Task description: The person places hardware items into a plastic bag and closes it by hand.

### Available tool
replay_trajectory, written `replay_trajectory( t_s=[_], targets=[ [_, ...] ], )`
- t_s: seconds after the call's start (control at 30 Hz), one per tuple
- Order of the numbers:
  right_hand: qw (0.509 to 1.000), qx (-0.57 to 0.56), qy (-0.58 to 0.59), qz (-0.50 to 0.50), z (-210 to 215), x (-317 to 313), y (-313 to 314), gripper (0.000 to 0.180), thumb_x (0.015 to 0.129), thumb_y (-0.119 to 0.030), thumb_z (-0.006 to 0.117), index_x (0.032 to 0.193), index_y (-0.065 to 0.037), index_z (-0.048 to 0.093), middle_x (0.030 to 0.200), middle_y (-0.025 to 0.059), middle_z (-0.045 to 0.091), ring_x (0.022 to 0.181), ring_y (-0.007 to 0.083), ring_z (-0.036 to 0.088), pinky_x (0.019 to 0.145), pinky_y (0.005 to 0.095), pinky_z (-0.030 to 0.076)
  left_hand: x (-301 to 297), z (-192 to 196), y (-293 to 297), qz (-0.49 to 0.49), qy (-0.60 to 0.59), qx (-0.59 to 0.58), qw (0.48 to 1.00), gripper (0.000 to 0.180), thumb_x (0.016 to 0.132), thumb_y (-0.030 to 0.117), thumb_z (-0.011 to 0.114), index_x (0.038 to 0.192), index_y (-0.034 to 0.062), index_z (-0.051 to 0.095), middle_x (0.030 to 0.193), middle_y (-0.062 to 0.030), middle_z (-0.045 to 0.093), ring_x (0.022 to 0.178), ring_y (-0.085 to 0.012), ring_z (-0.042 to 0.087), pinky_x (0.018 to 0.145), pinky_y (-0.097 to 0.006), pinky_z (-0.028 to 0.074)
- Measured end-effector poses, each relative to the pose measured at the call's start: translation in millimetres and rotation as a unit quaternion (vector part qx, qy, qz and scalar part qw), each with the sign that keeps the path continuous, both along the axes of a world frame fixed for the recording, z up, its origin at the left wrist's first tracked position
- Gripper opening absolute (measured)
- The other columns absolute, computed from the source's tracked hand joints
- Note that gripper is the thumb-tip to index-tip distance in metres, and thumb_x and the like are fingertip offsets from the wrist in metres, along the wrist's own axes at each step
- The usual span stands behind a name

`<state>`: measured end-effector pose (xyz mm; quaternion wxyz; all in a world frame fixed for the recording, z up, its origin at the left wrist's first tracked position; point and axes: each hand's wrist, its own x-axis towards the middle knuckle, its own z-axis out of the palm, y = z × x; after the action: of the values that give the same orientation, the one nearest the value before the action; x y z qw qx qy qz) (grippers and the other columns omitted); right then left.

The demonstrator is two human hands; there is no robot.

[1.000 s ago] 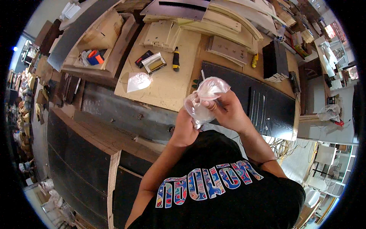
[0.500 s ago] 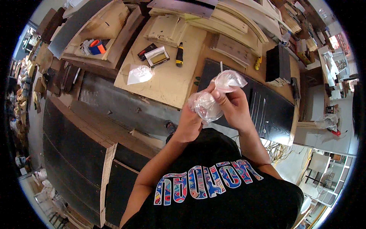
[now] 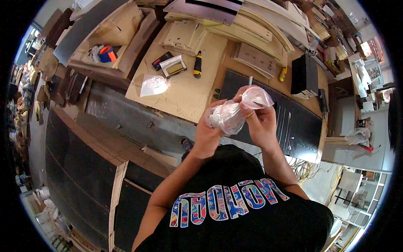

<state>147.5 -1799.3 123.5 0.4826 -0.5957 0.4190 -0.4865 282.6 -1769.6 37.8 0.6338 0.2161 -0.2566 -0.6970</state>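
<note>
In front of my chest, both hands hold a clear plastic bag [image 3: 228,117] with whitish contents. My left hand [image 3: 205,136] is wrapped round the bag's full, rounded part. The thumb and fingers of my right hand [image 3: 261,122] close on its gathered neck, and the loose top flares out above them. A thin white stick, perhaps a straw, [image 3: 250,80] juts up behind the fingers of my right hand; where it is held is hidden. Below the bag lies a black panel [image 3: 289,122] with several thin pale strips on it.
On the wooden bench [image 3: 189,98] lie a yellow-and-black utility knife [image 3: 197,64], an opened small box [image 3: 174,66] and a flat clear plastic bag [image 3: 153,85]. Another yellow tool [image 3: 283,74] and stacked black pieces [image 3: 304,75] are farther right. Dark boards [image 3: 79,168] stand to my left.
My right hand has shifted slightly down and right along with the bag's neck. The bag's top is turned more to the right, and my left hand has rotated a little.
</note>
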Motion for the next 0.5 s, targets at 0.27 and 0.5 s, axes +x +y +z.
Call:
replay_trajectory(
  t_s=[0.27,0.5],
  targets=[
    [0.96,0.043,-0.271,0.047,-0.8,4.6,-6.3,0.017,0.099,-0.008,0.062,0.113,0.002,0.06,0.09,0.0088,0.064,0.08,0.0195,0.063,0.078,0.0336,0.051,1.6,6.6,3.8,-0.013,-0.056,-0.005,0.998,0.061,0.086,0.015,0.081,0.136,0.0029,0.048,0.126,-0.0054,0.06,0.114,-0.0154,0.06,0.099,-0.032,0.049],
    [0.977,-0.02,-0.14,0.162,15.9,-8.1,-11.5,0.032,0.089,-0.012,0.075,0.11,0.006,0.058,0.083,0.009,0.06,0.071,0.0185,0.06,0.065,0.0345,0.051,-0.4,11.0,5.1,-0.054,-0.032,-0.008,0.998,0.055,0.085,0.009,0.081,0.132,0.0029,0.053,0.121,-0.0045,0.063,0.11,-0.0124,0.062,0.095,-0.03,0.051]
  ],
)
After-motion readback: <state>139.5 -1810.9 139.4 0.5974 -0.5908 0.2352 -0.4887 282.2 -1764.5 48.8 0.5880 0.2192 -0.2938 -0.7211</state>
